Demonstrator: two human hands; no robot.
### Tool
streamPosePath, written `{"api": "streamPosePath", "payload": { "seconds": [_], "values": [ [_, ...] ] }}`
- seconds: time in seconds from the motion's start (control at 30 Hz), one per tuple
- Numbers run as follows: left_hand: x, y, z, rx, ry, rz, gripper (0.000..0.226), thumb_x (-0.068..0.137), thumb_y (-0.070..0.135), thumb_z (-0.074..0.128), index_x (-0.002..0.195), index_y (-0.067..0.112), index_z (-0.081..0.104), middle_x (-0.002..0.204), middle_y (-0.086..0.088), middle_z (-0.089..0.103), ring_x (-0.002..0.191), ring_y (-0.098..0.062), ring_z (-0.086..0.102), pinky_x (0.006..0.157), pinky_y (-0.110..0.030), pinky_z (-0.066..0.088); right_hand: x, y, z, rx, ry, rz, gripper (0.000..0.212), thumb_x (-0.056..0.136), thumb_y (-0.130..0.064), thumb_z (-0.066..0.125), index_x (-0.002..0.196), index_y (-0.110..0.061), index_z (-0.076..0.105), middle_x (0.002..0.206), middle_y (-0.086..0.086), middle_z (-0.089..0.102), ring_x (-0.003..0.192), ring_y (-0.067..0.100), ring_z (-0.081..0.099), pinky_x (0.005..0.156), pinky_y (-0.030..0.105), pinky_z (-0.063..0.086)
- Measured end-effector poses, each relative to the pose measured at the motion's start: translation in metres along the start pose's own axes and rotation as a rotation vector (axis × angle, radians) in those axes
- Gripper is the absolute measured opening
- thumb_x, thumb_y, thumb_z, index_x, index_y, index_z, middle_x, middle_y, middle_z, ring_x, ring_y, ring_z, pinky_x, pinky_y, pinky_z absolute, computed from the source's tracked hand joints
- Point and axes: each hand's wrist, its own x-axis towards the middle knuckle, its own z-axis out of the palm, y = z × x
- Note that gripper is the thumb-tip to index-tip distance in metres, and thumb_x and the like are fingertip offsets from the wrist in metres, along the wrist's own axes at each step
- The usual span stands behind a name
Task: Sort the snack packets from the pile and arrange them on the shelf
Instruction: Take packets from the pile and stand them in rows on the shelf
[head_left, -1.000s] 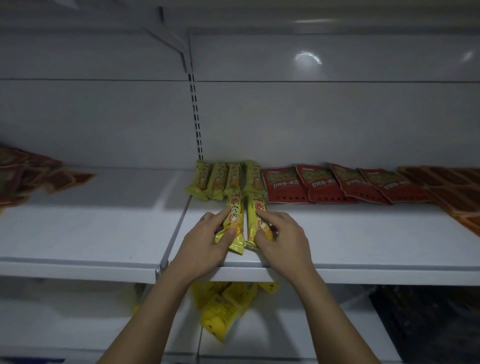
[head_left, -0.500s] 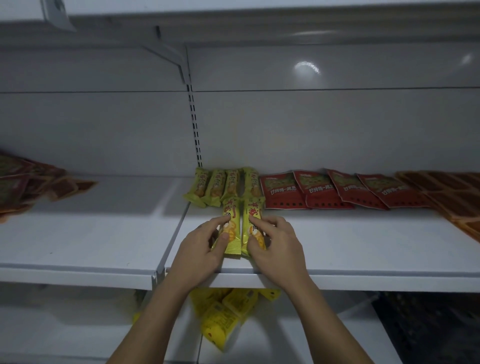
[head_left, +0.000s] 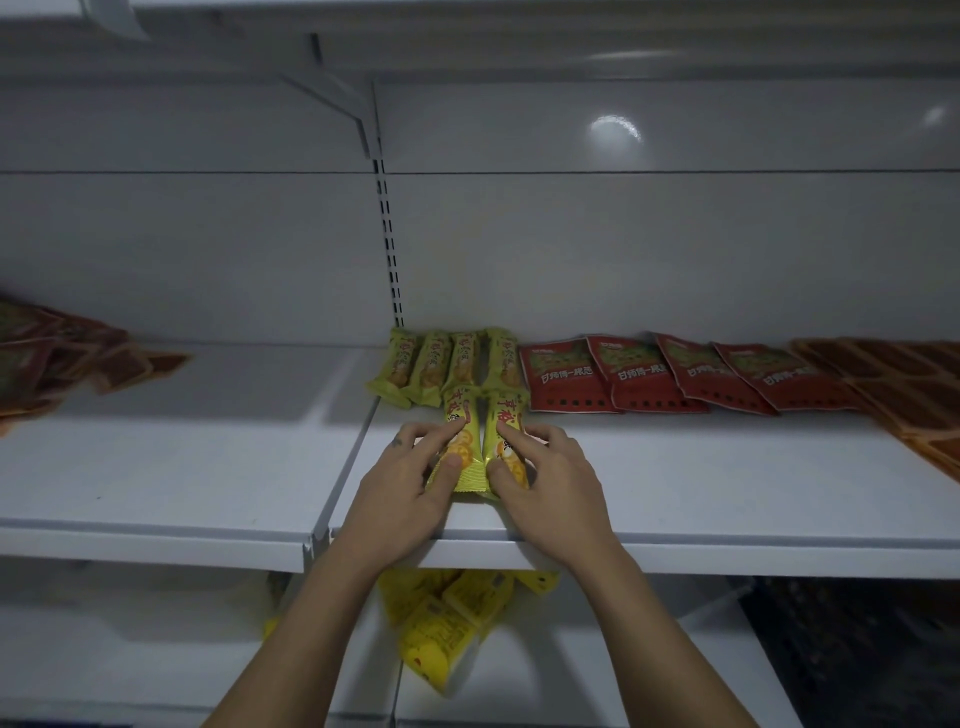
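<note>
Two slim, glossy yellow packets (head_left: 470, 441) (crinkled foil) are pinched on the flat white shelf (head_left: 727, 493), one by the left hand (head_left: 410, 480), one by the right hand (head_left: 550, 480).

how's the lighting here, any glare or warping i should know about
Head view: dim overall, yet the front yellow packets are readable. Head view: a glare spot sits on the back panel. Head view: the wide lens bows the shelf edge, and the lower right corner is nearly black.

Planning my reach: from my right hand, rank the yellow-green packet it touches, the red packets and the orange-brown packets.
1. Yellow-green packet, under the right hand.
2. Red packets, behind, to its right.
3. Orange-brown packets, far right end.
</note>
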Motion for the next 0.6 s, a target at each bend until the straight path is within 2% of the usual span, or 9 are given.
{"api": "streamPosePath", "payload": {
  "seconds": [0.1, 0.27, 0.4, 0.6],
  "values": [
    [0.000, 0.001, 0.000, 0.026, 0.001, 0.002, 0.065, 0.087, 0.068, 0.025, 0.144, 0.042, 0.042, 0.128, 0.011, 0.045, 0.085, -0.008, 0.047, 0.075, -0.029, 0.041, 0.000, -0.001, 0.000, -0.031, -0.027, -0.012, 0.047, 0.095, -0.043, 0.052, 0.142, -0.037, 0.049, 0.143, -0.006, 0.046, 0.130, 0.013, 0.038, 0.105, 0.032, 0.034],
    [0.000, 0.004, -0.001, 0.026, -0.010, -0.026, 0.063, 0.091, 0.061, 0.032, 0.148, 0.035, 0.040, 0.132, 0.009, 0.045, 0.105, -0.016, 0.051, 0.086, -0.036, 0.047, 0.001, 0.003, 0.001, 0.033, -0.025, 0.003, 0.048, 0.094, -0.044, 0.054, 0.142, -0.039, 0.048, 0.143, -0.006, 0.047, 0.131, 0.013, 0.039, 0.108, 0.037, 0.037],
    [0.000, 0.004, -0.003, -0.058, 0.013, -0.045, 0.071, 0.086, 0.072, 0.030, 0.145, 0.035, 0.045, 0.131, 0.008, 0.048, 0.108, -0.013, 0.051, 0.087, -0.035, 0.049, 0.002, 0.004, -0.001, 0.064, -0.035, 0.014, 0.050, 0.092, -0.042, 0.058, 0.142, -0.038, 0.049, 0.139, -0.007, 0.050, 0.127, 0.011, 0.041, 0.103, 0.031, 0.039],
    [0.003, 0.005, -0.007, -0.133, -0.010, -0.063, 0.074, 0.082, 0.074, 0.034, 0.144, 0.034, 0.046, 0.132, 0.009, 0.047, 0.120, -0.010, 0.046, 0.096, -0.034, 0.047, 0.006, 0.004, -0.009, 0.173, -0.046, 0.058, 0.048, 0.091, -0.038, 0.062, 0.138, -0.039, 0.053, 0.135, -0.009, 0.053, 0.123, 0.011, 0.049, 0.100, 0.030, 0.042]
  ]
}}
